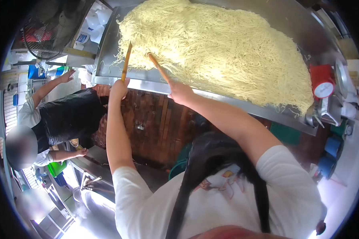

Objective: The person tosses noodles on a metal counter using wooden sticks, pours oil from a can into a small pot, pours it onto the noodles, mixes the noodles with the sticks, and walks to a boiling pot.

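A broad heap of pale yellow noodles covers most of a metal worktop. My left hand is closed around the near end of a long wooden stick, whose far end reaches the noodles' left part. My right hand grips a second wooden stick, its tip touching the heap a little to the right of the first. Both arms stretch forward over the worktop's near edge. Whatever shape the stick ends have inside the noodles is hidden.
A red dial scale stands at the worktop's right end, beside metal containers. On the left, a person in a black apron stands close by with arms spread. A fan is at upper left. Wooden flooring lies below.
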`<action>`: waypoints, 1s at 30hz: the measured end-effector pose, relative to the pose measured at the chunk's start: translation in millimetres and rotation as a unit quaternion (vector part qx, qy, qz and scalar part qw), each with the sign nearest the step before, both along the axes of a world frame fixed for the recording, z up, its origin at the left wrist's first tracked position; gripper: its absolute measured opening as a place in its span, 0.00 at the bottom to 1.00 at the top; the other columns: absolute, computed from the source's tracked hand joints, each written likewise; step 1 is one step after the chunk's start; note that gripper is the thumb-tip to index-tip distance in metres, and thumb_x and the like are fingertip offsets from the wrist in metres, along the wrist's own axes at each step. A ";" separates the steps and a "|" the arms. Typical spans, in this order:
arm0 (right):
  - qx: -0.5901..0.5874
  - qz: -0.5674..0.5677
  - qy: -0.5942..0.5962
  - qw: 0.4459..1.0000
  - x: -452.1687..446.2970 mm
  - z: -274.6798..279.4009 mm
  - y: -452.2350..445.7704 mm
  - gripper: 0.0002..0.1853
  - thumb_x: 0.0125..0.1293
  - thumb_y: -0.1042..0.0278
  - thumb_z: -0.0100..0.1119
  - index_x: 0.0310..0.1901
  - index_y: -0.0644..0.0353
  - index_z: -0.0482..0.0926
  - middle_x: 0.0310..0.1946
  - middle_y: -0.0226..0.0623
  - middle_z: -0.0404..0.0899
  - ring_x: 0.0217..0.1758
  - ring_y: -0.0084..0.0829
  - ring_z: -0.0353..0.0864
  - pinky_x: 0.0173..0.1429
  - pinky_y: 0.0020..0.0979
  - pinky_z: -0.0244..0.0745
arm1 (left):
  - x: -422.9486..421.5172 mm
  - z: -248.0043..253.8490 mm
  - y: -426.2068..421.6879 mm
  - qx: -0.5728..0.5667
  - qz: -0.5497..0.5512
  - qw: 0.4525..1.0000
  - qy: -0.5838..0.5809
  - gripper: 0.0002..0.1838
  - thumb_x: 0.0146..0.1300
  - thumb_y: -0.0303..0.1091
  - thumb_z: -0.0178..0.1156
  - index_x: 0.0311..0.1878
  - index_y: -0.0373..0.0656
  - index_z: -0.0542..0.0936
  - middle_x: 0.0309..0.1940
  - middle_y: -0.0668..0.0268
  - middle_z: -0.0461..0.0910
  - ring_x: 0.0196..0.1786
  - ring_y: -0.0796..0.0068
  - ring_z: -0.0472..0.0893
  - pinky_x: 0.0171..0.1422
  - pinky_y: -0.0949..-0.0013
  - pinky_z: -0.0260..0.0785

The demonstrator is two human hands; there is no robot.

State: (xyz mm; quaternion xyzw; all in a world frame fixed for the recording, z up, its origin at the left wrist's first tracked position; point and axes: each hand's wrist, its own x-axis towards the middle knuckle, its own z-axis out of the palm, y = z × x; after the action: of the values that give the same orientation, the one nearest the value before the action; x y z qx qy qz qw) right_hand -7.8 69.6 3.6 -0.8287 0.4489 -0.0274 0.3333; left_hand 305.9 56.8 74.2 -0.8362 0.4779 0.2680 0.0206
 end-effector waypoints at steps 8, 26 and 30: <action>0.060 0.005 0.024 0.998 -21.5 16.8 -23.1 0.35 0.67 0.62 0.60 0.72 0.63 0.58 0.35 0.50 0.84 0.35 0.48 0.85 0.36 0.47 0.78 | -10.9 197.9 165.5 -0.039 0.072 0.987 0.140 0.18 0.72 0.44 0.61 0.33 0.39 0.74 0.16 0.71 0.70 0.18 0.81 0.71 0.20 0.70 0.61; 0.280 -0.345 -0.474 0.760 -511.8 252.9 167.6 0.29 0.73 0.65 0.53 0.74 0.59 0.63 0.24 0.28 0.67 0.23 0.22 0.69 0.26 0.25 0.65 | -388.4 142.7 35.9 -0.203 -0.175 0.741 0.615 0.13 0.71 0.30 0.61 0.54 0.42 0.70 0.21 0.71 0.70 0.18 0.79 0.71 0.24 0.76 0.65; 0.213 -0.424 -0.416 0.775 -550.1 187.6 174.2 0.23 0.74 0.61 0.55 0.67 0.58 0.70 0.27 0.31 0.74 0.24 0.24 0.73 0.26 0.26 0.68 | -466.4 164.2 24.8 -0.060 -0.227 0.756 0.611 0.14 0.72 0.29 0.60 0.57 0.40 0.71 0.23 0.71 0.70 0.19 0.82 0.71 0.23 0.77 0.64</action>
State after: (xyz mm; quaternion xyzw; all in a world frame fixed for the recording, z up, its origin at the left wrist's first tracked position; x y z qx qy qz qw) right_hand -557.9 243.8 191.2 -0.3697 0.5667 -0.4123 0.6101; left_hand -160.5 81.6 238.4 -0.3615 0.5799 0.6799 -0.2661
